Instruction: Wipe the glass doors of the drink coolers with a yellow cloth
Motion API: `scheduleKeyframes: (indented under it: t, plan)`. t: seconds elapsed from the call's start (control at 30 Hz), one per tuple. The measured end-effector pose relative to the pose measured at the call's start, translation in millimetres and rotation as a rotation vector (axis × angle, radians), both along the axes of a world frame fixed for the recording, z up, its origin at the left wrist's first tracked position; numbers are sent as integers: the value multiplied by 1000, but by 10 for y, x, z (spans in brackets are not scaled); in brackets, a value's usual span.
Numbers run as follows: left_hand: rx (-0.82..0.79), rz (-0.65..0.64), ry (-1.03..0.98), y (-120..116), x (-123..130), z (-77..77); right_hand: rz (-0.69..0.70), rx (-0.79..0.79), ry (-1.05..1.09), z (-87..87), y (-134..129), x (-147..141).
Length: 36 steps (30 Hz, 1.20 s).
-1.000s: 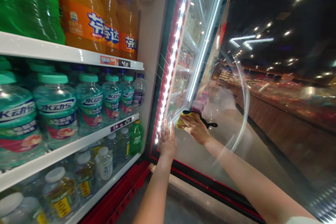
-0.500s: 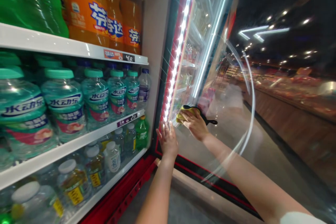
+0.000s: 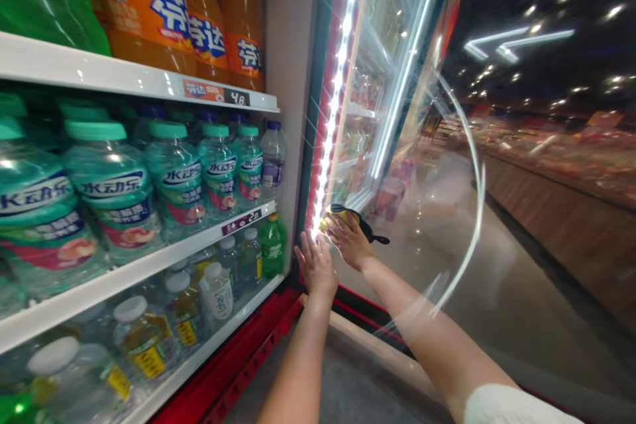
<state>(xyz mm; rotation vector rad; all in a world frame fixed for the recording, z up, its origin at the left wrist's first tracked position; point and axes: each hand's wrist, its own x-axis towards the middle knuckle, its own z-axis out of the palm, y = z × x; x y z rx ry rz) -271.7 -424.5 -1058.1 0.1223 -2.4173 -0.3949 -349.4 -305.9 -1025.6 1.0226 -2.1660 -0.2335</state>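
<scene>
Pressed flat against the glass door [image 3: 422,238] is a yellow and black cleaning cloth [image 3: 366,229] with a dark loop at one end. My right hand [image 3: 352,245] holds it there, fingers laid over its yellow side, close to the inner edge of the pane. Just to the left, my left hand [image 3: 317,270] rests on the red door edge by the lit LED strip [image 3: 328,136], its fingers stretched upward and a little apart. Nothing shows in that hand. The two hands are near each other at the lower part of the door.
On the left, fridge shelves [image 3: 149,271] carry teal-capped bottles [image 3: 181,175], orange soda bottles [image 3: 139,10] and clear bottles with white caps [image 3: 144,338]. A red base [image 3: 238,358] runs below. Curved white streaks [image 3: 479,205] show on the glass, with a shop aisle beyond.
My right hand has slid the cloth left and slightly down along the glass, closer to my left hand. The left hand stays at the door edge. The view has shifted slightly.
</scene>
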Motion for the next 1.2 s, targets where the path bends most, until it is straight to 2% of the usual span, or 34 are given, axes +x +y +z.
scheduleKeyframes:
  t: [0.07,0.13,0.2,0.27,0.33,0.37,0.43,0.5,0.57,0.6,0.67,0.77,0.8,0.87,0.93,1.0,1.1,1.2]
  plan:
    - [-7,1,-10,6,3,-5,44,76,-3,-136,56,30]
    - [-12,-5,-14,19,6,0,55,112,5,-103,131,57]
    - [-8,-11,-10,38,8,16,27,87,24,96,247,103]
    - [3,-12,1,58,11,41,-42,-4,57,354,400,186]
    - [13,-17,15,74,16,72,-132,-136,100,513,550,307]
    - [16,-21,22,81,19,89,-166,-179,111,519,609,372]
    - [22,-35,25,99,27,121,-196,-186,107,388,671,482]
    - [30,-48,12,131,36,147,-192,-92,63,180,667,534]
    - [42,-66,-8,184,48,167,-147,27,19,67,655,531]
    - [48,-79,-14,218,55,176,-129,71,2,81,673,523]
    - [56,-110,-15,294,73,196,-134,92,-9,231,794,538]
    - [38,-145,6,401,96,237,-228,-9,68,491,1145,699]
    - [27,-150,17,429,101,250,-264,-51,106,517,1266,777]
    - [1,-160,41,475,103,264,-312,-98,153,446,1436,916]
    - [-29,-180,78,512,95,254,-293,-82,145,298,1469,967]
    - [-61,-205,129,551,81,226,-234,-31,109,220,1401,924]
    - [-87,-227,199,627,57,201,-220,-50,81,371,1334,835]
    - [-78,-231,243,728,45,229,-315,-221,139,555,1489,893]
